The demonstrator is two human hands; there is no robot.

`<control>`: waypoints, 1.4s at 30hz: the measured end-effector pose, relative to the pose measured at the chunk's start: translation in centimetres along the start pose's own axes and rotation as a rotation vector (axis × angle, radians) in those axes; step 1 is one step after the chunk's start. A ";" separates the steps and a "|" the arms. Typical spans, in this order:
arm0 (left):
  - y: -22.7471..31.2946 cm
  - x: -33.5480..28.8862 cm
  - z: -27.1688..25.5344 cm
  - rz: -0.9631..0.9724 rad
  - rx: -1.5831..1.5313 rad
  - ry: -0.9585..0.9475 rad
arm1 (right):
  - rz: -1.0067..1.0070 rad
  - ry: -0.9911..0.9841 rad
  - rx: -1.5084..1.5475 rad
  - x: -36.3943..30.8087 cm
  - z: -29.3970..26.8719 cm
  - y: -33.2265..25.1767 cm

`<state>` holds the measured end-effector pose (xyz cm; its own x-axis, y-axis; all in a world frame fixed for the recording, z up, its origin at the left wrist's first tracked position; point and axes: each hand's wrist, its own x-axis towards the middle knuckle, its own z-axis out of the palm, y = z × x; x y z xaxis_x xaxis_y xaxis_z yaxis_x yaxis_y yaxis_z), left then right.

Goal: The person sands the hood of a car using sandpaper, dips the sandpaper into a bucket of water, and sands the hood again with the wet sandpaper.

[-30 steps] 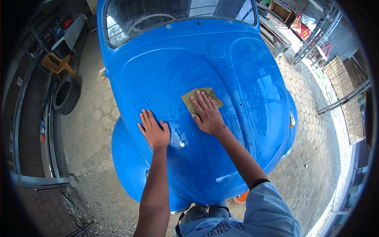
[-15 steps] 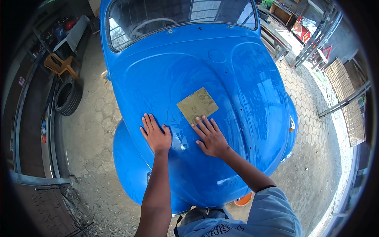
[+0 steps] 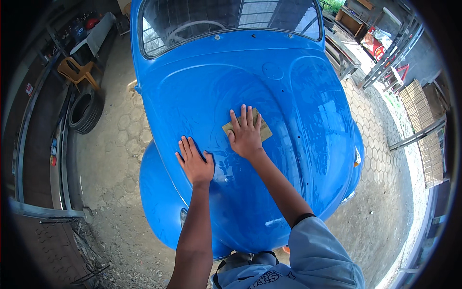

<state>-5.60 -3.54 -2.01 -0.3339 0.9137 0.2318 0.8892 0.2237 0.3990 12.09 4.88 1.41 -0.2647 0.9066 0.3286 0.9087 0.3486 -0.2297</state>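
Note:
A tan square sheet of sandpaper [image 3: 265, 130] lies on the blue hood [image 3: 202, 91] of a rounded car. Flat on top of the sheet rests my right hand [image 3: 246, 137], its fingers spread and covering much of the paper. My left hand [image 3: 197, 166] is also spread flat, palm down on the bare hood to the left of the sandpaper, holding nothing. The hood looks glossy, with wet-looking streaks and smears around both hands.
Beyond the hood is the windshield [image 3: 231, 24]. A tire [image 3: 85, 111] and a yellow-brown plastic chair [image 3: 78, 72] stand on the floor at left. A wooden bench [image 3: 342, 54] is at far right. Part of an orange object [image 3: 286, 249] shows below the front fender.
My right hand has moved forward from the sheet's near corner to lie over its middle. The left hand stays in place on the hood. The view has shifted slightly.

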 end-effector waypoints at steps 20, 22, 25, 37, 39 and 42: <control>-0.3 0.1 -0.8 -0.040 0.016 -0.072 | -0.197 -0.049 -0.161 3.5 -1.2 6.1; 0.1 -0.2 -0.9 -0.016 0.022 -0.035 | -0.196 -0.104 -0.158 0.2 -3.0 7.2; 0.2 0.6 -1.3 -0.016 0.013 -0.022 | -0.207 -0.097 -0.167 -1.8 -4.1 8.0; 0.7 -0.4 -0.3 -0.017 0.037 -0.019 | -0.077 0.032 -0.167 6.3 -0.5 6.7; 0.6 -0.3 -0.4 -0.023 0.054 -0.034 | -0.082 0.070 -0.150 6.3 0.2 7.2; 0.6 -0.4 -0.3 -0.015 0.048 -0.012 | -0.079 0.072 -0.133 5.4 0.4 7.0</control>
<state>-5.07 -3.85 -1.61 -0.3438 0.9140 0.2153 0.8982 0.2533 0.3593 16.95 12.32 1.24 -0.3177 0.8563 0.4071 0.9220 0.3793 -0.0784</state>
